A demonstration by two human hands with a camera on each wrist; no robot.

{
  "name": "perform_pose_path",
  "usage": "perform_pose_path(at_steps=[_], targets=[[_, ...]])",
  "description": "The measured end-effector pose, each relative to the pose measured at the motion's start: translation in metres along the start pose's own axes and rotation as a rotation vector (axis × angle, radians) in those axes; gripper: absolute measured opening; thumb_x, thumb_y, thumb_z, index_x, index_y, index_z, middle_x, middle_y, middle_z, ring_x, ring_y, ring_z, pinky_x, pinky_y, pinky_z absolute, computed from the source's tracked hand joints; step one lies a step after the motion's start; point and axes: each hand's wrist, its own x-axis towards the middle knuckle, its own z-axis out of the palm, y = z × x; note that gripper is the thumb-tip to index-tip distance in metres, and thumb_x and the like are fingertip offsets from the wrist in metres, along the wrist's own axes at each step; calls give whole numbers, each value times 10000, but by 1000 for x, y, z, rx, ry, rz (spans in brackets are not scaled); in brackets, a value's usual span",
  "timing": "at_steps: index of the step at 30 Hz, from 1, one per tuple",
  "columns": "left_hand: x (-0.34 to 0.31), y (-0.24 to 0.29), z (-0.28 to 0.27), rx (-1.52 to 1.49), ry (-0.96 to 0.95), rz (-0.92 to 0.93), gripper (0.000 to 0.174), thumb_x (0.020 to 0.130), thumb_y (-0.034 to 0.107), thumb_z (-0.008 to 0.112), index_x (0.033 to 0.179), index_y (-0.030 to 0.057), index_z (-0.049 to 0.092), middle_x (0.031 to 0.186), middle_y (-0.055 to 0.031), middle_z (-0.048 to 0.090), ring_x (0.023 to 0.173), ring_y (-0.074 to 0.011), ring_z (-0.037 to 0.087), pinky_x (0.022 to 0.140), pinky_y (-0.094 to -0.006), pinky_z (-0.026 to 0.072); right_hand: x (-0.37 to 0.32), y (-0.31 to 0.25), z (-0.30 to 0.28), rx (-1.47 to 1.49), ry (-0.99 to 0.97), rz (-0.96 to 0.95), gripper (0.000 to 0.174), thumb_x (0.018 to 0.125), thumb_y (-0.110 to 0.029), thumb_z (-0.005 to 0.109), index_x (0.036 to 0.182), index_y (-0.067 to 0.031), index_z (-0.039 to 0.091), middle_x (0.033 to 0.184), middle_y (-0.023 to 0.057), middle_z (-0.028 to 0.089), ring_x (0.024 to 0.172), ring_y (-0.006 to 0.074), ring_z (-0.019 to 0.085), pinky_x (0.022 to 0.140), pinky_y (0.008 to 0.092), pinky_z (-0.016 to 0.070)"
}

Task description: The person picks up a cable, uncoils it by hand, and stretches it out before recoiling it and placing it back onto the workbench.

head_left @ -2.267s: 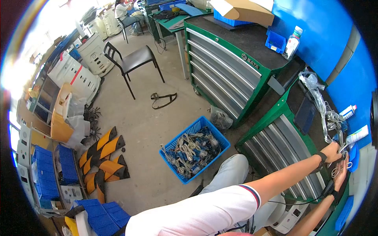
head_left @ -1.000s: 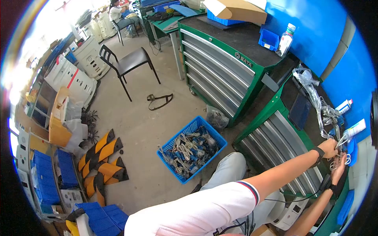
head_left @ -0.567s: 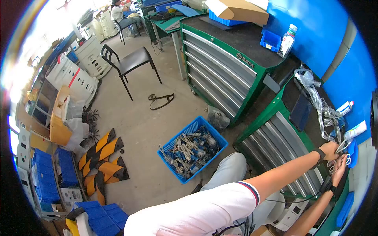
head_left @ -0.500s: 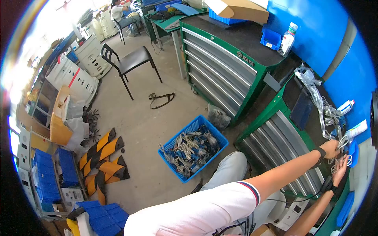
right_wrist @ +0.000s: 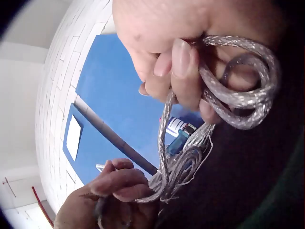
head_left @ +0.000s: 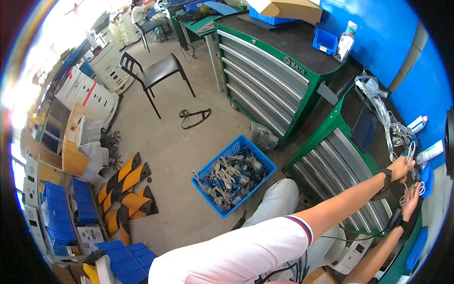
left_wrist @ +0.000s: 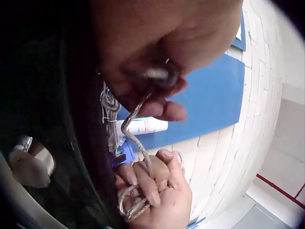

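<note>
In the head view my left hand [head_left: 401, 168] and right hand [head_left: 410, 201] work over the right-hand cabinet's top, joined by a clear-jacketed, silvery braided cable. The right wrist view shows my right hand [right_wrist: 200, 71] gripping coiled loops of the cable [right_wrist: 248, 102], its fingers curled. From there one strand runs to my left hand [right_wrist: 114, 191]. In the left wrist view my left hand [left_wrist: 167, 38] holds the cable's other stretch beside a blurred dark, shiny piece. A twisted length of cable [left_wrist: 131, 131] spans down to my right hand [left_wrist: 162, 195].
More bundled cables [head_left: 383, 109] lie along the green cabinet's top [head_left: 347, 106], beside a dark phone-like slab [head_left: 364, 130] and white bottles [head_left: 429, 152]. A blue basket [head_left: 208, 201] of cables stands on the floor near my knee. A black chair [head_left: 163, 71] stands farther off.
My left hand has moved slightly up and away from my right hand, with a loop of cable standing above it. My right hand keeps its coils. The head view has shifted slightly.
</note>
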Motion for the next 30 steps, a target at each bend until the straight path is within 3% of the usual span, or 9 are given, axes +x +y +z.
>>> perform_pose_path(at_steps=[5,7,10,19,23,25,26,28,30], targets=[[-10,6,2,83,-18,54,327,987,216,485,809,-56,520,573,-103,556,424,-240,604,354,-343,431,4,-2,-3,11,-73,66,406,1034,-403,469,1312,-117,544,876,-54,468,754,46,460,928,289,420],[-10,7,2,26,-14,42,346,990,209,437,781,-48,538,569,-119,575,472,-243,640,391,-344,458,-20,-18,35,60,163,13,316,1032,-411,472,1124,-131,587,751,-76,402,574,39,322,826,232,412],[-3,-4,1,99,-9,107,400,1008,251,417,764,-30,563,581,-113,586,483,-237,639,446,-349,479,-21,-22,32,55,115,46,267,1031,-406,478,1008,-156,572,704,-93,366,544,34,246,757,201,385],[-16,6,6,291,3,217,508,1029,305,411,678,-24,575,553,-116,599,479,-218,623,496,-347,494,-20,-19,37,-30,72,28,229,1031,-374,489,1020,-161,572,696,-89,369,537,20,253,571,201,298],[-19,15,4,303,-25,152,462,1026,296,438,719,-22,573,578,-82,587,501,-188,607,501,-341,482,-4,-11,9,50,17,52,225,1035,-362,479,1024,-154,565,704,-95,398,574,9,304,567,206,285],[-20,15,3,271,-36,100,360,980,250,517,777,-39,587,634,-153,624,579,-270,646,569,-386,507,16,1,-18,37,-227,71,264,1040,-332,463,1175,-137,580,756,-77,429,655,21,387,654,215,359],[-20,12,4,272,-34,99,360,980,250,517,777,-39,587,634,-153,624,579,-270,646,569,-386,507,19,6,-23,38,-228,73,264,1040,-332,463,1175,-137,580,756,-77,429,655,21,387,654,215,359],[-22,9,5,630,90,470,263,910,205,594,851,-52,590,736,-244,645,713,-382,656,670,-429,515,18,12,-22,-114,-54,-35,375,1030,-339,467,1331,-127,545,941,-24,543,819,44,496,829,251,430],[-21,4,5,614,52,359,290,857,218,655,927,-54,586,855,-296,641,835,-456,625,762,-463,498,19,12,-22,-159,-92,-9,420,1018,-342,484,1377,-125,515,1095,1,545,946,78,511,920,289,408]])
